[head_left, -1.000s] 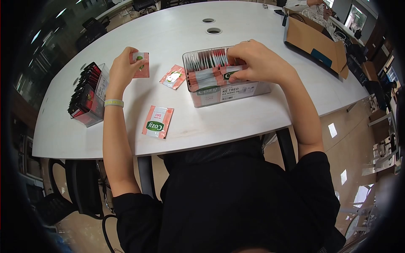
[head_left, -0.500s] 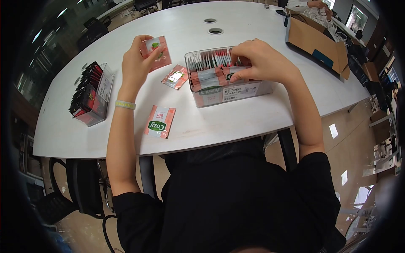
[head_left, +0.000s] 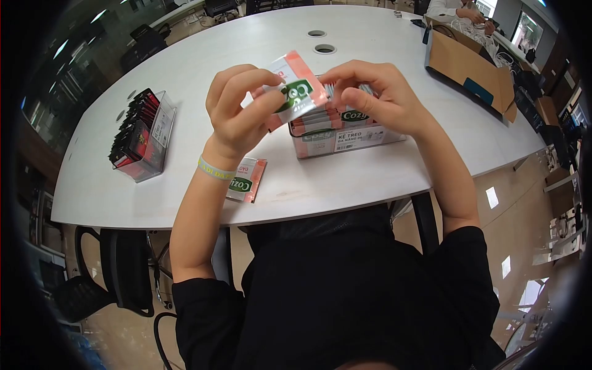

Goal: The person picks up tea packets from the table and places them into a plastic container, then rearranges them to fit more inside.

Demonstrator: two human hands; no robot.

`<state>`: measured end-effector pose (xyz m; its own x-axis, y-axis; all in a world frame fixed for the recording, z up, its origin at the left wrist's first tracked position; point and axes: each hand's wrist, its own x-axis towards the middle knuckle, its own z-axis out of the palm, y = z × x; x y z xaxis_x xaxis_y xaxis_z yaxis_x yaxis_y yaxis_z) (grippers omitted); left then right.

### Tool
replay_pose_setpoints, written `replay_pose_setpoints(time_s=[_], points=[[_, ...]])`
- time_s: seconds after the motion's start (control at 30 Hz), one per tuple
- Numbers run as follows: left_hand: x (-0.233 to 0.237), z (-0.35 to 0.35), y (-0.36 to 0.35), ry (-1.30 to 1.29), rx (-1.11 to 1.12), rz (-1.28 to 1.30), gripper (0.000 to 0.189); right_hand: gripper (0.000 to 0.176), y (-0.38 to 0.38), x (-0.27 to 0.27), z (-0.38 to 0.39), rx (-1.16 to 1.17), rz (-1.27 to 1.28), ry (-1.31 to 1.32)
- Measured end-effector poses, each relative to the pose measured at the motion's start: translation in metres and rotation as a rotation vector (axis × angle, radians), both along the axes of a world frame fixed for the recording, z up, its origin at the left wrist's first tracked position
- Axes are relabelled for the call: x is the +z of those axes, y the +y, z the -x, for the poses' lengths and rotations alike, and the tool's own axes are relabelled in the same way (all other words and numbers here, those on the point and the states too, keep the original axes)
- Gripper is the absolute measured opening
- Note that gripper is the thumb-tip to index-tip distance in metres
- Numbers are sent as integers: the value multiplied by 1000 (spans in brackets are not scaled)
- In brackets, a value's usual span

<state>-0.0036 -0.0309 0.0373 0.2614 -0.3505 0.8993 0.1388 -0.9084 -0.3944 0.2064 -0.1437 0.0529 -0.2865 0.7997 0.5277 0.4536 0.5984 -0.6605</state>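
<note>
A pink and white Cozy sachet (head_left: 297, 92) is pinched in my left hand (head_left: 242, 108), tilted above the left end of a clear bin (head_left: 351, 140). Pink sachets fill that bin in upright rows. Over its middle is my right hand (head_left: 379, 98), fingers curled at the sachet tops and the held sachet's right edge; whether it grips anything is hidden. Another Cozy sachet (head_left: 248, 180) lies flat near the table's front edge, partly behind my left wrist.
On the left of the white table (head_left: 203, 68) stands a clear bin of dark red and black sachets (head_left: 139, 139). An open cardboard box (head_left: 465, 71) sits at the right. Beyond it, another person's hands (head_left: 478, 17) hold white cables.
My left hand has moved right with a sachet, from the table's left-middle to the bin. The small sachet beside the bin is now hidden from view. My right hand stays over the bin.
</note>
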Motion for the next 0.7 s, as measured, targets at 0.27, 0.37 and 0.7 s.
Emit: replay_pose_setpoints(time_s=[0.27,0.37,0.7], points=[[-6,-10,-7,-11,25,-7,23,41,5,-12,17,46,-209,-39],[-7,-17,-17,47,43,18,22,31,3,-14,21,-59,-260,-44],[-11,-11,7,117,172,263,51,13,2,14,-39,-141,-321,286]])
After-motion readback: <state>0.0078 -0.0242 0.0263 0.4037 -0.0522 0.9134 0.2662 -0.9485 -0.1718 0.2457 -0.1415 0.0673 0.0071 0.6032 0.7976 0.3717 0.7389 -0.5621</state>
